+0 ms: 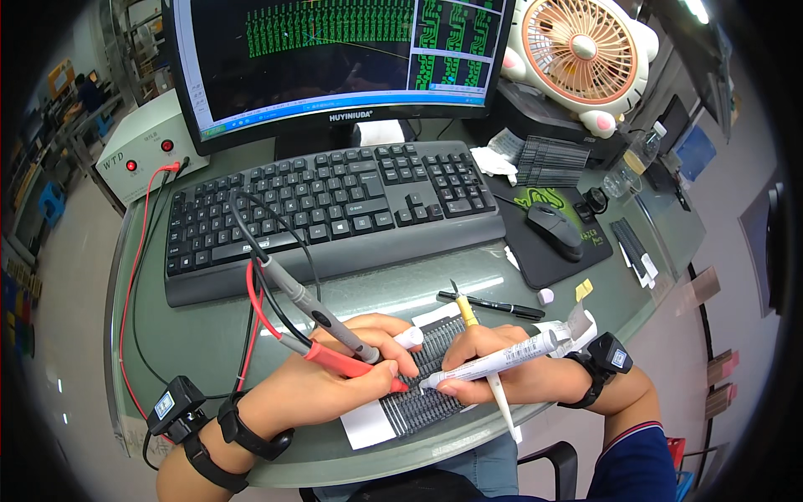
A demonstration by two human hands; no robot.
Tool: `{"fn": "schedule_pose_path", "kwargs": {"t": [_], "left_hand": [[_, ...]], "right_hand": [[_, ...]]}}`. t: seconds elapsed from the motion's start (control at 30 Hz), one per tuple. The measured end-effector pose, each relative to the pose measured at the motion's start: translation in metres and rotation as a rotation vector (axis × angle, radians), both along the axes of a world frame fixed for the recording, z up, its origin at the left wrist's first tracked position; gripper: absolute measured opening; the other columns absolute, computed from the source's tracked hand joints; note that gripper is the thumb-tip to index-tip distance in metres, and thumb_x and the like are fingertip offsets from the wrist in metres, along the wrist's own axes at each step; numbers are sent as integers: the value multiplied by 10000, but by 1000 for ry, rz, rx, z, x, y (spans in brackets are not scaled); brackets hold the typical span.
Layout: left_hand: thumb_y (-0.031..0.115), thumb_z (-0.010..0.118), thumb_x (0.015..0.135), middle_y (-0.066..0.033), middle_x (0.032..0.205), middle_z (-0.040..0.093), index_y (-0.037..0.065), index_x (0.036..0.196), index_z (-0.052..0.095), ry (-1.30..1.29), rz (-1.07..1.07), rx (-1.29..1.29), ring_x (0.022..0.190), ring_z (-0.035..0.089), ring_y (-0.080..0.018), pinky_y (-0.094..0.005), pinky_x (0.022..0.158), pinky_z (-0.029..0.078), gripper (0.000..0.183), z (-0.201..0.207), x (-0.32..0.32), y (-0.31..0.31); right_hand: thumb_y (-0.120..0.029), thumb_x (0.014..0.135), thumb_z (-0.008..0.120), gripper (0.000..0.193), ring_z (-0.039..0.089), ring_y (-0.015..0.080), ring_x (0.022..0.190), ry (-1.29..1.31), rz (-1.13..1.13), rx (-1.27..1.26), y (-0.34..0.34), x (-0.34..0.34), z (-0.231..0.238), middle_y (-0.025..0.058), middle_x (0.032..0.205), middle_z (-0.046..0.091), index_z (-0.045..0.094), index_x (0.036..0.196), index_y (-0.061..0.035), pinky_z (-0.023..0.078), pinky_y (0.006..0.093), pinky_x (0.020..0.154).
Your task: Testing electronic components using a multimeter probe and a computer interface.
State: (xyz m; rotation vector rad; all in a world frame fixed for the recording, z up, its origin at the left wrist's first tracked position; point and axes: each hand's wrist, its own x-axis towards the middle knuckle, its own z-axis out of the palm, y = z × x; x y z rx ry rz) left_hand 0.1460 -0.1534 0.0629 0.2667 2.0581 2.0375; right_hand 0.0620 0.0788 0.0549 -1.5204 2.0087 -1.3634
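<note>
My left hand is closed around a red test probe and a grey test probe; their tips point down at a dark panel of narrow circuit strips. A white cap sticks out by its fingers. Closed too, my right hand grips a white marker pen, whose tip is at the panel beside the red probe. Through the same hand runs a thin tool with a yellow section, a dark pointed end and a white handle. White paper shows under the panel.
Behind my hands are a black keyboard and a monitor with green circuit patterns. A mouse, a black pen and stacked dark strips lie to the right. Red and black leads run to a white box.
</note>
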Motion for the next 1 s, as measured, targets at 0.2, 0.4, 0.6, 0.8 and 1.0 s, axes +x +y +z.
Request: {"fn": "schedule_pose_path", "kwargs": {"t": [0.2,0.4,0.6,0.8,1.0], "left_hand": [[89,574,873,-139,1199,549,-12,893,678,25,-1,-8,880,635,-136,-273,808,542,147,0,3,0],[55,565,877,-141,1193,547,-23,890,671,-4,9,39,863,645,-137,-272,799,550,131,0,3,1],[140,601,864,-163,1137,605,43,896,714,3,35,-11,1112,568,-254,-389,977,432,152,1,4,1],[127,600,859,-162,1120,614,37,892,713,-1,38,-5,1103,575,-255,-388,974,437,149,0,3,1],[121,599,857,-160,1110,618,33,887,712,19,47,-12,1093,581,-250,-380,970,444,146,3,6,1]], "right_hand": [[-168,833,737,202,601,140,575,-49,35,16,1,0,2,43,726,645,583,816,-37,451,271,504],[-188,835,733,215,607,150,566,-51,100,19,0,-1,7,36,700,634,579,798,-42,449,274,490],[-205,832,734,221,598,160,541,-52,139,55,1,-1,8,33,659,603,579,791,-52,436,276,468],[-204,821,737,223,582,172,502,-58,173,78,4,-1,9,30,614,582,573,777,-61,419,283,448],[-198,818,735,215,577,176,492,-44,213,83,3,0,11,28,597,577,570,771,-69,415,285,447]]}}
